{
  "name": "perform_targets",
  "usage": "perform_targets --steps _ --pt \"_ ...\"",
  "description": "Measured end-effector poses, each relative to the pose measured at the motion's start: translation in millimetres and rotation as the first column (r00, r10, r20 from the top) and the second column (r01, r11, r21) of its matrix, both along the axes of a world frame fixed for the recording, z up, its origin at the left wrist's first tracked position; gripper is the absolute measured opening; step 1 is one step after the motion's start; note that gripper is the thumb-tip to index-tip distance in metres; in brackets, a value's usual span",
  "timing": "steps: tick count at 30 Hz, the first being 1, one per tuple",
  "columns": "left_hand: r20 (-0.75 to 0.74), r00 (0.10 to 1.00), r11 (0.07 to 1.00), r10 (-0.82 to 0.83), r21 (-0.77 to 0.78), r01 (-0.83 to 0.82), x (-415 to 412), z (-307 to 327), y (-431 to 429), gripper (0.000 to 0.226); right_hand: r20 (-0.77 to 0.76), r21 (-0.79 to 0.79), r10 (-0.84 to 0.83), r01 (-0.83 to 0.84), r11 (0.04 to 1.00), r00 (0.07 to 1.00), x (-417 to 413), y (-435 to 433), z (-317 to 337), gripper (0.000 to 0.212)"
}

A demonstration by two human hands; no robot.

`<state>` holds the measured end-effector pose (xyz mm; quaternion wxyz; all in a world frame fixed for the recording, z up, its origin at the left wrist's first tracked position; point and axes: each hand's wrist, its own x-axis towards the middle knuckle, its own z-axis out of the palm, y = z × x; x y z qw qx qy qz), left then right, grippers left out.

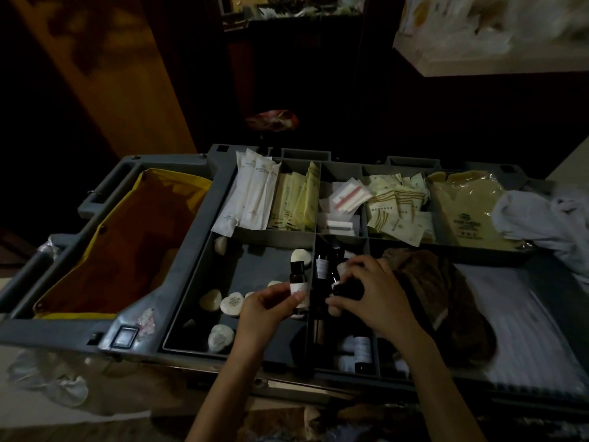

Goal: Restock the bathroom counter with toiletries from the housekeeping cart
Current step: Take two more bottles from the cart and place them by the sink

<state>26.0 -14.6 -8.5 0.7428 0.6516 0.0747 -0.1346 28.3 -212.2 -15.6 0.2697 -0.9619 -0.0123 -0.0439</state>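
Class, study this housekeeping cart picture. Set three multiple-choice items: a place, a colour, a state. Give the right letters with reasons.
1. Where do the round soaps lie? A) front-left compartment B) on the floor C) in a drawer
2. What colour is the bag at the cart's left end? A) blue B) yellow C) green
3. What is the left hand doing? A) lying flat B) holding a small dark bottle C) folding cloth
Answers: 1 A, they dot its grey floor; 2 B, its yellow rim shows; 3 B, fingers pinch the label.
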Motion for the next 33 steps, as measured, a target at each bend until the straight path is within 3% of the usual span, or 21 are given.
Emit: perform_targets --steps 4,8,12,17,20,23,25,28,30,33 --pt "-0.001 1.0 1.0 -0.006 0.006 0.006 1.2 -2.7 -1.2 0.013 -0.113 -0.06 0.056 -0.063 0.996 0.992 -10.1 -3.1 20.4 0.035" --pt "-0.008 1.0 0.999 -0.028 0.018 0.028 0.1 -5.0 -3.8 0.013 -0.23 -0.233 0.103 -0.158 0.96 0.968 -16.8 -2.0 30.3 0.031" --pt "-0.018 0.999 0.998 -0.044 0.037 0.045 -0.5 -6.0 -6.4 0.015 -0.313 -0.25 0.123 -0.207 0.946 0.942 -15.7 -3.8 28.2 0.03" --pt "-0.009 0.999 0.998 -0.041 0.044 0.041 -3.0 -3.3 -4.8 0.018 -0.347 -0.072 0.081 -0.113 0.991 0.934 -14.8 -21.6 36.4 0.031" --pt "-0.017 1.0 1.0 0.007 0.027 -0.006 -2.5 0.9 -5.7 0.011 -0.349 0.162 0.065 -0.008 0.987 0.935 -12.0 -38.3 45.7 0.026" --pt "-0.017 0.999 1.0 0.027 0.011 -0.027 -2.0 8.0 -9.9 0.013 -0.273 0.538 0.021 0.135 0.832 0.962 -7.9 -41.7 54.5 0.014" --pt "-0.005 1.0 1.0 0.024 -0.005 -0.025 -1.1 14.3 -15.2 0.013 -0.277 0.746 -0.032 0.236 0.623 0.96 -5.7 -35.2 58.1 0.014" --pt "0.017 1.0 1.0 0.005 -0.023 -0.004 2.0 26.0 -26.7 0.011 -0.339 0.88 0.003 0.316 0.354 0.941 -2.9 -23.6 60.7 0.017" --pt "0.033 0.999 0.999 -0.008 -0.037 0.009 4.7 32.6 -34.3 0.012 -0.353 0.902 0.037 0.329 0.281 0.935 -3.8 -18.0 62.1 0.019" --pt "0.05 0.998 0.997 -0.023 -0.074 0.027 9.6 41.7 -45.4 0.012 -0.34 0.911 0.03 0.321 0.258 0.94 -8.2 -18.2 66.1 0.018"
